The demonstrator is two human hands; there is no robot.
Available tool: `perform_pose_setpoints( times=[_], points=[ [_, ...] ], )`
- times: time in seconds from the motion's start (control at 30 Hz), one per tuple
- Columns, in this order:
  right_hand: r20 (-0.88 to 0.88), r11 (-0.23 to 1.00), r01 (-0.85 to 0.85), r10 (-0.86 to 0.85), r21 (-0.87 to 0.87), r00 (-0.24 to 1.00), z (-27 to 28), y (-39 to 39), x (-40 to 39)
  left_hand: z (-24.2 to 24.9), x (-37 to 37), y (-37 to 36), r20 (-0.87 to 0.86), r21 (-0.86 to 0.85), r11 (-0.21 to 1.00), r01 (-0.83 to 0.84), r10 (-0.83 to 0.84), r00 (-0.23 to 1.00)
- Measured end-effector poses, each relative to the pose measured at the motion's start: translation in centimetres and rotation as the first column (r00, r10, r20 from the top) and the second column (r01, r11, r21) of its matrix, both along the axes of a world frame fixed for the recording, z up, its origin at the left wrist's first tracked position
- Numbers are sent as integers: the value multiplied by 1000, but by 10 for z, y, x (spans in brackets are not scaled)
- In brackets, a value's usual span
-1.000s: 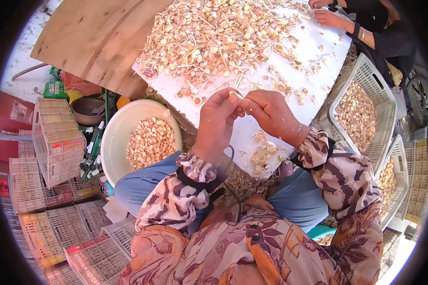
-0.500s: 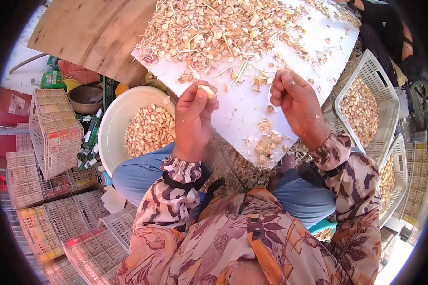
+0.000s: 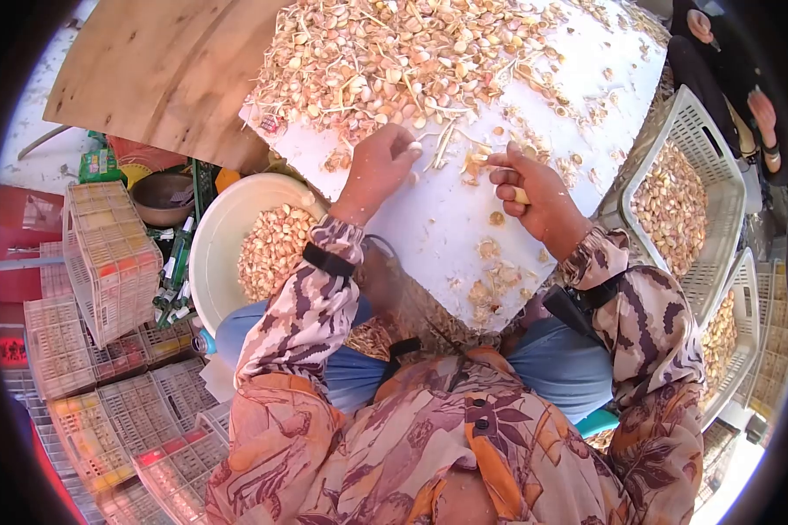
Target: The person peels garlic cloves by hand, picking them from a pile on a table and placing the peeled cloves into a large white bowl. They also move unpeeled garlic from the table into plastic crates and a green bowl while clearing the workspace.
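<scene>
My left hand [image 3: 378, 175] reaches to the near edge of a heap of garlic cloves [image 3: 394, 61], its thumb and fingers pinched at a small pale garlic clove [image 3: 415, 148]. Opposite it, my right hand [image 3: 538, 199] is closed, with a pale yellow clove [image 3: 521, 196] tucked against the curled fingers. Its thumb and index finger point toward the other hand. Both are above a white board [image 3: 429, 236], where papery skins [image 3: 490, 284] and dry stems [image 3: 446, 144] lie scattered.
A round cream tub [image 3: 208, 236] with cloves stands left of the board. White plastic crates [image 3: 709, 157] holding cloves line the right, while stacked crates [image 3: 114, 254] fill the left. A wooden board [image 3: 149, 79] lies at the back left. Another person's hand [image 3: 762, 114] shows at far right.
My left hand has moved forward to the heap's edge, its fingers turning to the right. My right hand has shifted slightly down, and a clove now shows in its curled fingers.
</scene>
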State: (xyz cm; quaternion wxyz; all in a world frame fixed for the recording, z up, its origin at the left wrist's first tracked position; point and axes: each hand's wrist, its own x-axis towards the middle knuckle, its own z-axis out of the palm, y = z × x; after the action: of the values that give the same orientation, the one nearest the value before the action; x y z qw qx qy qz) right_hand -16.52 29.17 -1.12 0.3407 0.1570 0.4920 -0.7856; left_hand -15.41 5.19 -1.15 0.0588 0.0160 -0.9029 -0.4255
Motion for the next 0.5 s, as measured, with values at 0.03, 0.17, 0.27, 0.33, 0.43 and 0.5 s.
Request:
perform_pose_setpoints(
  times=[0.03,0.17,0.27,0.33,0.43,0.5],
  points=[
    [-15,998,-47,47,-32,999,5,-5,5,13,8,8,-1,-5,1000,5,-5,1000],
    [42,986,-102,108,-128,993,29,-27,10,26,-6,19,-167,-10,998,67,-68,984],
    [-161,980,-146,123,-138,979,-5,-22,-7,-1,-43,0,-185,-272,962,-25,-26,982],
    [-184,991,-125,114,-52,976,-2,-17,-12,-14,-53,9,-139,-531,847,6,-94,986],
    [-199,996,-56,70,72,977,7,-15,-11,-12,-45,11,-138,-353,936,24,-77,987],
    [-205,994,-13,35,105,978,14,-23,-6,1,-25,16,-119,-219,975,46,-73,990]
  ],
)
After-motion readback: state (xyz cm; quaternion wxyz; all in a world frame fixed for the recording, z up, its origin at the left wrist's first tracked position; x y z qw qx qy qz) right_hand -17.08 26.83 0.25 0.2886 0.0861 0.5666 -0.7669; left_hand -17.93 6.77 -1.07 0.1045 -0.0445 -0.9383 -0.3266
